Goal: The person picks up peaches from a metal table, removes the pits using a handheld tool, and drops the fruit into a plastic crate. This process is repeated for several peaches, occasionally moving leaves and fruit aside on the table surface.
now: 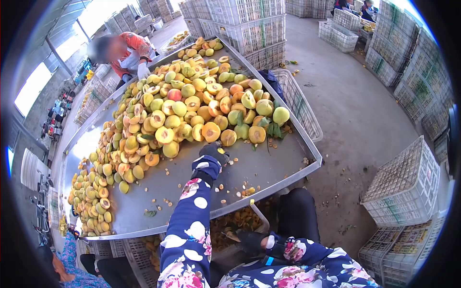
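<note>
My left hand (216, 152), in a dark glove, reaches onto the metal table (168, 185) at the near edge of a large pile of peaches (192, 91). Its fingers curl downward; a yellow spot shows there, but what they hold is hidden. Just beyond it lie a halved peach (228, 138) and another cut half (211, 131), pit hollow up. My right hand (250, 241), also dark-gloved, is low by my knee, below the table edge. Its fingers are closed, with a small brownish thing at their tips that I cannot identify. Halved peaches (235, 220) lie beneath the table near it.
Loose pits and scraps dot the tabletop near its raised rim (314, 161). A person in orange (137, 48) works across the table; another in a floral sleeve (69, 252) sits at lower left. Plastic crates (403, 185) stand on the right, with tall crate stacks (249, 29) behind.
</note>
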`<state>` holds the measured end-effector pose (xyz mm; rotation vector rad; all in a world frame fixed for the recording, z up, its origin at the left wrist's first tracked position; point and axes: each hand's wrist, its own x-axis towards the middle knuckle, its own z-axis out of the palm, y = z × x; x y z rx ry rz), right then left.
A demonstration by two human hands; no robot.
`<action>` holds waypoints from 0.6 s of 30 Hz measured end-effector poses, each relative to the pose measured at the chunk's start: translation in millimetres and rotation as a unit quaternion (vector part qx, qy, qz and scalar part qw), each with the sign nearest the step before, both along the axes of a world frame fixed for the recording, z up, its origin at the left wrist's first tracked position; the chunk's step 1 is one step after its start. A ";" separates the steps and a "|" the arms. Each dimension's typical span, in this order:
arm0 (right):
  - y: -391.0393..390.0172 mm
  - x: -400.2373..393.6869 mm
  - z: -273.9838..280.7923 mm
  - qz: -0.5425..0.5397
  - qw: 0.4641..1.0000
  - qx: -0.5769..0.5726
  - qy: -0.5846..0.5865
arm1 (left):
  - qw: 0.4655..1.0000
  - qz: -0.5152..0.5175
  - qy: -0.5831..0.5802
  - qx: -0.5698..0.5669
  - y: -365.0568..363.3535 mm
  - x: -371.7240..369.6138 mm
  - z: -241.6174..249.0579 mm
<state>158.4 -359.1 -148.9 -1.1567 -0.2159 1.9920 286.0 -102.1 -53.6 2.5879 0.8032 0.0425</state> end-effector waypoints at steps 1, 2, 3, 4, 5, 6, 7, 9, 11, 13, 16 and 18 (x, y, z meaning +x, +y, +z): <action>-0.2 -0.2 -3.4 -0.022 0.996 -0.019 0.089 | 0.991 0.032 -0.003 -0.126 1.6 -6.3 6.7; -0.5 -0.5 -6.4 -0.041 0.983 -0.045 0.175 | 0.941 0.062 -0.089 -0.321 6.0 -13.6 5.4; 1.3 -1.2 -4.3 -0.033 0.988 -0.021 0.152 | 0.845 0.091 -0.172 -0.498 13.6 -24.9 4.1; 2.8 0.7 7.7 -0.018 0.996 0.045 0.071 | 0.702 0.058 -0.206 -0.679 21.5 -40.9 15.0; 4.2 2.4 19.7 -0.005 0.995 0.103 -0.018 | 0.571 0.012 -0.225 -0.789 21.7 -66.2 23.2; -0.8 9.9 53.6 0.013 0.966 0.201 -0.164 | 0.498 -0.013 -0.240 -0.833 10.7 -87.0 44.6; -2.6 8.8 61.1 -0.023 0.944 0.268 -0.193 | 0.491 -0.024 -0.249 -0.835 -3.7 -106.3 67.3; -6.3 6.4 75.8 -0.099 0.878 0.391 -0.258 | 0.463 0.026 -0.306 -0.831 -24.9 -140.9 85.1; -3.9 14.5 104.4 -0.085 0.909 0.332 -0.237 | 0.525 0.097 -0.329 -0.779 -40.5 -166.2 92.3; 1.0 16.1 138.7 -0.067 0.861 0.342 -0.371 | 0.422 0.170 -0.374 -0.808 -60.6 -185.8 100.0; 3.3 6.0 153.9 -0.095 0.794 0.371 -0.473 | 0.394 0.148 -0.436 -0.796 -77.3 -209.3 82.7; 8.6 -4.6 148.8 -0.134 0.744 0.415 -0.507 | 0.427 0.093 -0.460 -0.773 -82.1 -222.1 66.7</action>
